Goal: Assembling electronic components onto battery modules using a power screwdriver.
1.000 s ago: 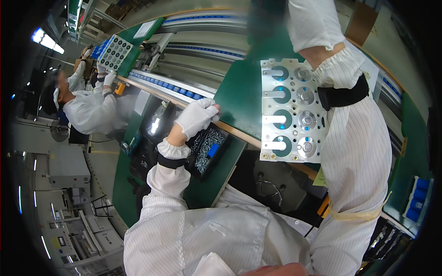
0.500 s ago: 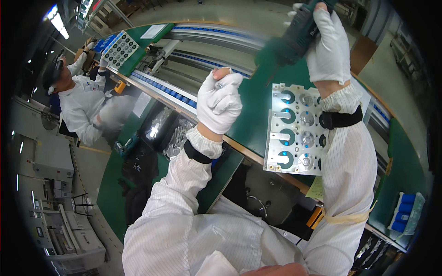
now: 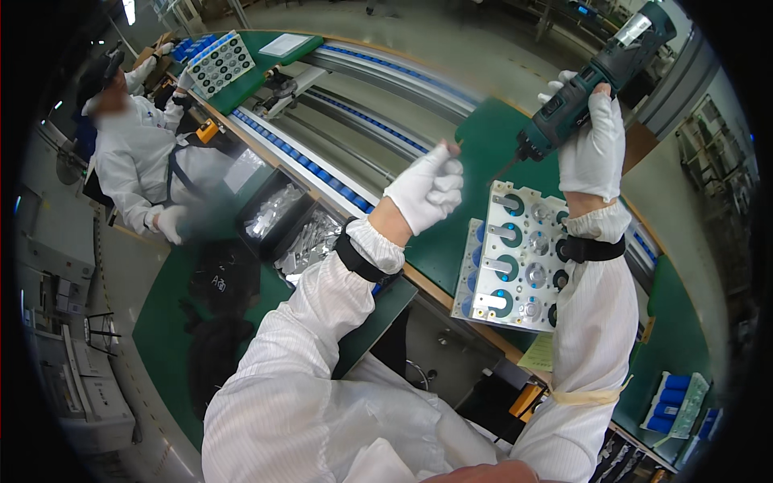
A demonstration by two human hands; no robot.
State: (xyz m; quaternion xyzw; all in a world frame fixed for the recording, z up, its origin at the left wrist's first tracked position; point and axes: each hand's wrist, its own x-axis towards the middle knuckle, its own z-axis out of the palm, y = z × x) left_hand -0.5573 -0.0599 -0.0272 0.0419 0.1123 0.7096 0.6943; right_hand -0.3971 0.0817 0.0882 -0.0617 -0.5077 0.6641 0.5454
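Note:
My right hand [image 3: 594, 157], in a white glove, grips a dark green cordless screwdriver [image 3: 568, 109]. Its bit points down and left, just above the upper left corner of a white plate [image 3: 517, 278] on the workbench. The plate has round openings, and flat metal tabs [image 3: 493, 263] run along its left side. Blue cells [image 3: 475, 256] show at its left edge. Left of the bit, my gloved left hand [image 3: 427, 191] is closed, thumb and forefinger pinched together toward it. What the fingers hold, if anything, is too small to make out.
Black bins [image 3: 259, 229] of metal strips stand left of my left forearm. A roller conveyor [image 3: 322, 181] runs behind the green bench [image 3: 439, 249]. At the left, a co-worker [image 3: 133, 153] sits near another cell block [image 3: 219, 64]. Blue cells in a holder [image 3: 672, 405] lie at the lower right.
The screwdriver has turned and come into fuller view, its bit now nearer the plate. My left hand has moved right toward the bit. The whole view has shifted somewhat.

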